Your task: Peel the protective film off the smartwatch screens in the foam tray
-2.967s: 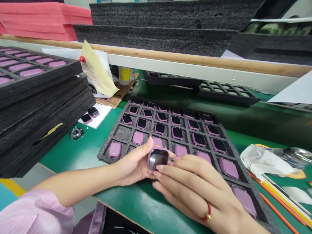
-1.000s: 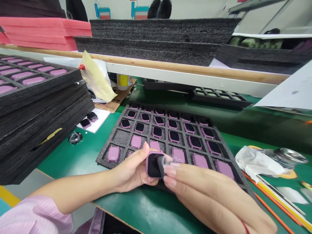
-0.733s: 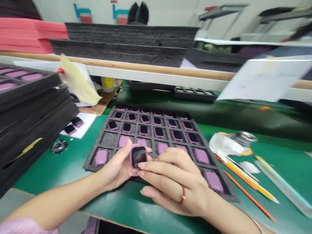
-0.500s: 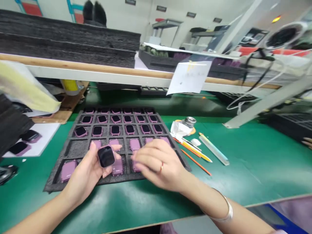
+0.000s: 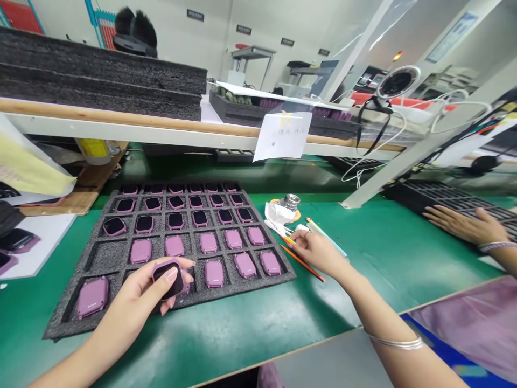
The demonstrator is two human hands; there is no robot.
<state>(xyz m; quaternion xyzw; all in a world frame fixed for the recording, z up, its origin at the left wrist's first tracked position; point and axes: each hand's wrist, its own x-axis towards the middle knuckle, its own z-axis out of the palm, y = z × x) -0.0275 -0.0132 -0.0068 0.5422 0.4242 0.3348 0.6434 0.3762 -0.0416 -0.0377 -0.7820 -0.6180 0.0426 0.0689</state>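
In my left hand [image 5: 141, 291] I hold a purple smartwatch case [image 5: 173, 277], its dark screen facing up and my thumb lying across the glass. It is over the front of a black foam tray [image 5: 105, 257]. The tray's compartments hold purple watch cases, the back rows with dark screens up and the front rows with purple backs [image 5: 214, 273] up. To the right of the tray, my right hand [image 5: 317, 250] has its fingers curled together on a small group of thin tools. A yellow tip [image 5: 288, 240] shows at the fingertips; what they pinch is mostly hidden.
An orange stick [image 5: 304, 264] lies before my right hand. Behind it are white tissue [image 5: 278, 212] and a metal-topped jar [image 5: 290, 201]. Far right, a co-worker's hand [image 5: 468, 223] rests on a black rack [image 5: 420, 191]. A shelf [image 5: 161, 125] crosses above the table.
My right hand has moved from the tray's front row to the tools on the right. My left thumb now covers part of the watch screen. The view has shifted rightward.
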